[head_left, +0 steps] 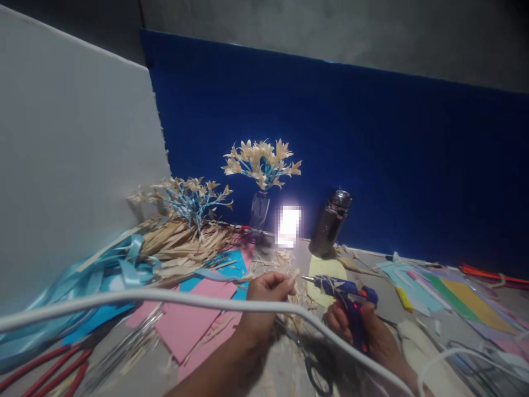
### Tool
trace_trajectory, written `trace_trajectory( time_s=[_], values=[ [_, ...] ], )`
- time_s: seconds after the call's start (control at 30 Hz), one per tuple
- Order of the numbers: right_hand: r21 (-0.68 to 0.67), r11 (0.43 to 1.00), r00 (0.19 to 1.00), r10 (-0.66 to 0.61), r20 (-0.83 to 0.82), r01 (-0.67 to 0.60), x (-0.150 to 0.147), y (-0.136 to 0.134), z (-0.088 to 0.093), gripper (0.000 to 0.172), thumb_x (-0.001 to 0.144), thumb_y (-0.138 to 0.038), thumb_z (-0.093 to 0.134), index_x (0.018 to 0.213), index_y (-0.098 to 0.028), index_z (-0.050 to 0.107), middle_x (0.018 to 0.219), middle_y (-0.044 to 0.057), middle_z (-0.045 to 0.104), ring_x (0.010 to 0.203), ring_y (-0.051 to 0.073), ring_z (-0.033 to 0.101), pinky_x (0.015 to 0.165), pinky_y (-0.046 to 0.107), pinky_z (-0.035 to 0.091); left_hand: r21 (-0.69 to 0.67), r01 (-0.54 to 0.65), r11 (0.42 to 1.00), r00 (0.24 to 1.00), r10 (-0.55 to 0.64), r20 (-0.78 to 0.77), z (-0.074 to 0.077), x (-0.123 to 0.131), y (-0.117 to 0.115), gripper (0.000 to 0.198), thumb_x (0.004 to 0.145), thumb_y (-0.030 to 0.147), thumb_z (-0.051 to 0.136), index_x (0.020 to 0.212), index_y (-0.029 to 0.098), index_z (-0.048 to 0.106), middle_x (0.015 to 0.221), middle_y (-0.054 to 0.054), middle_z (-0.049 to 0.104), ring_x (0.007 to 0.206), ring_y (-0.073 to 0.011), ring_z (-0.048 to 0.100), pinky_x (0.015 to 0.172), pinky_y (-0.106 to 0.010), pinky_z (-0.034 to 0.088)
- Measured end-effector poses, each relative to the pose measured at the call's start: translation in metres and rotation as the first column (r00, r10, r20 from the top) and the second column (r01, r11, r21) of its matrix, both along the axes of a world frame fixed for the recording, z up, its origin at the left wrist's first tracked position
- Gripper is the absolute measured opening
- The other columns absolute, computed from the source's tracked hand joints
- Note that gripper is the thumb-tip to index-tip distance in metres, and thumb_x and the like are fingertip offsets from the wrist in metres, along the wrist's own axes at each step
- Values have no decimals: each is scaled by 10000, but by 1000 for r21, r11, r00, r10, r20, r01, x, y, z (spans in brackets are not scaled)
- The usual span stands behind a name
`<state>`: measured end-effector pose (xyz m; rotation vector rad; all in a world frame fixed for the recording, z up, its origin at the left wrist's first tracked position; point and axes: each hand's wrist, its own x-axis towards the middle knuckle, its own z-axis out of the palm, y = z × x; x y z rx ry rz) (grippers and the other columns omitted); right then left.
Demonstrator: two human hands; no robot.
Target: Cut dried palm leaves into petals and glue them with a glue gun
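My left hand (266, 300) is closed in a pinch on a small pale piece of dried husk (296, 273). Just to its right, the metal nozzle of a blue glue gun (339, 288) points at the piece, with a narrow gap that seems to part them. My right hand (380, 333) is wrapped round the gun's handle, where a small red light glows. Below and between my hands lie dark-handled scissors (317, 375), partly hidden by a white cable (198, 296) that crosses in front. Pale husk scraps are scattered beneath the hands.
Husk flowers (262, 157) stand in a clear bottle (259, 209); more flowers (194, 198) lie on dried husks (169, 245). A dark flask (330, 223) leans beside a blurred bright patch. Blue ribbon (119, 270), pink paper (194, 317), red-handled tools (61, 358) and a yellow marker (404, 299) lie around.
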<state>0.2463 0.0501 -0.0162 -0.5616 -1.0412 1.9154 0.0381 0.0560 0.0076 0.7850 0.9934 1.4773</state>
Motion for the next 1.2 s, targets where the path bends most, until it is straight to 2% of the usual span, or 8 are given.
trace_trajectory(
  time_s=[0.1, 0.27, 0.37, 0.47, 0.67, 0.8, 1.0, 1.2],
  values=[
    [-2, 1000, 1000, -7, 25, 7, 1, 1, 0, 642, 737, -806, 677, 717, -167, 616, 615, -15, 442, 529, 99, 278, 504, 244, 282, 18, 26, 1000, 1000, -26, -2, -3, -1, 1, 353, 567, 431, 894, 640, 140, 707, 584, -33, 646, 474, -95, 473, 479, -227, 366],
    [-4, 999, 998, -51, 42, 52, 5, 5, -4, 687, 718, -812, 694, 770, -128, 666, 650, 22, 511, 549, 99, 351, 525, 236, 317, -29, 21, 999, 999, -22, -36, -7, -3, 1, 383, 583, 460, 897, 654, 140, 698, 561, -11, 610, 471, -73, 436, 480, -199, 327],
    [-49, 998, 999, -45, 11, 46, 7, 3, 0, 692, 720, -800, 705, 819, -115, 693, 688, 42, 548, 548, 94, 364, 528, 233, 333, -47, 26, 999, 997, -29, -65, -8, -4, 1, 383, 580, 455, 898, 649, 141, 690, 576, -12, 613, 474, -75, 439, 478, -199, 333],
    [-74, 993, 996, -93, -13, 92, 10, 1, 6, 670, 748, -779, 701, 845, -116, 704, 758, 58, 578, 555, 81, 360, 548, 227, 361, -35, 45, 998, 997, -47, -57, -10, -3, 1, 395, 592, 473, 886, 624, 137, 681, 563, -16, 609, 457, -71, 429, 462, -197, 303],
    [-31, 999, 1000, -15, -24, 15, 13, 5, 7, 672, 785, -807, 622, 821, -139, 684, 652, -2, 466, 548, 94, 276, 528, 227, 346, 9, 31, 999, 997, -30, -70, -2, 0, -2, 372, 562, 459, 898, 612, 140, 714, 541, -32, 619, 465, -92, 461, 484, -225, 358],
    [-45, 999, 1000, -16, -27, 14, 12, 5, 7, 675, 781, -810, 626, 799, -139, 688, 645, -2, 470, 537, 89, 241, 506, 215, 314, 40, 35, 999, 996, -31, -83, 8, 2, -7, 345, 574, 455, 885, 578, 148, 727, 565, -61, 647, 504, -115, 509, 503, -235, 392],
    [-56, 998, 1000, 24, -16, -25, 9, 3, 12, 670, 750, -799, 678, 787, -130, 697, 643, -3, 485, 528, 82, 222, 497, 214, 295, 97, 39, 994, 990, -25, -142, 8, 2, -9, 253, 630, 394, 839, 605, 153, 766, 571, -60, 656, 531, -135, 535, 512, -243, 406],
    [-57, 997, 997, 55, -60, -58, 13, 5, 6, 657, 806, -790, 621, 810, -138, 704, 629, -12, 448, 541, 95, 216, 516, 215, 307, 143, 8, 990, 976, 23, -215, 12, 0, -12, 164, 655, 314, 792, 584, 167, 772, 594, -66, 691, 523, -130, 517, 522, -253, 403]
  ],
)
